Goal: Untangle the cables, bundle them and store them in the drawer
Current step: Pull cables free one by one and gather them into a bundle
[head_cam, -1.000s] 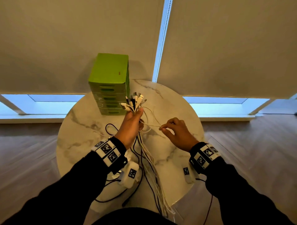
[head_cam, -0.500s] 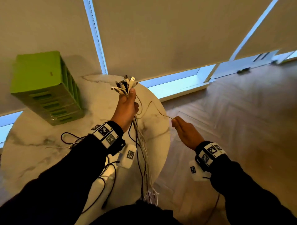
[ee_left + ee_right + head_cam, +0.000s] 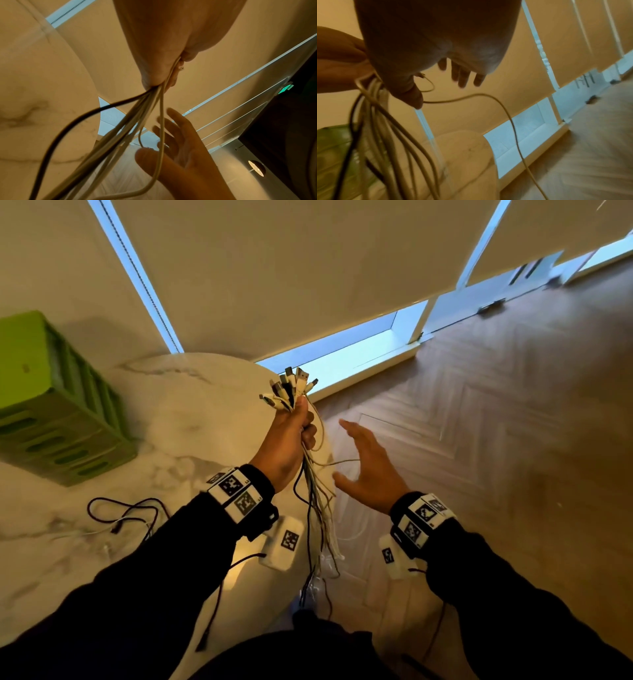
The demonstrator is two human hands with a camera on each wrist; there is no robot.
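While the green drawer unit point(image 3: 58, 409) stands on the marble table point(image 3: 191, 412) with its drawers closed and contents unseen, loose dark cables point(image 3: 126, 510) lie on the table in front of it. To its right, the left hand point(image 3: 287, 440) grips the cable bundle point(image 3: 317, 501), plugs up, strands hanging past the table edge. The right hand point(image 3: 368, 467), pinching one thin cable half a second ago, now has its fingers point(image 3: 352, 428) spread, the cable draped loosely across it.

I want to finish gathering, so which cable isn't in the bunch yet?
The black cable lying loose on the marble table; the others hang from the left hand.
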